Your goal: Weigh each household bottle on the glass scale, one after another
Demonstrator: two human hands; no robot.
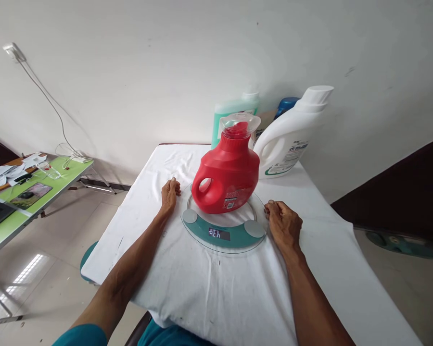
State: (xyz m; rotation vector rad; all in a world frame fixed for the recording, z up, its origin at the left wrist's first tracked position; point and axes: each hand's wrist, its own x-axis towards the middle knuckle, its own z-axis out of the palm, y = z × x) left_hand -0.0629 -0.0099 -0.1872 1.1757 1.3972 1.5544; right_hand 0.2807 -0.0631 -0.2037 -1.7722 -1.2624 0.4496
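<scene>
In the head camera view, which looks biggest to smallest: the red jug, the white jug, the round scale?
1. Round scale, widest.
2. Red jug and white jug: too alike to rank; the red one stands nearer.

Scale [223, 240] display [219, 234]: lit digits, seen upside down, approx "43.2", not sure. White jug [288, 139] label: green and dark characters, too small to read. Red jug [227, 175] label: barcode-like patch and fine print, illegible.
</scene>
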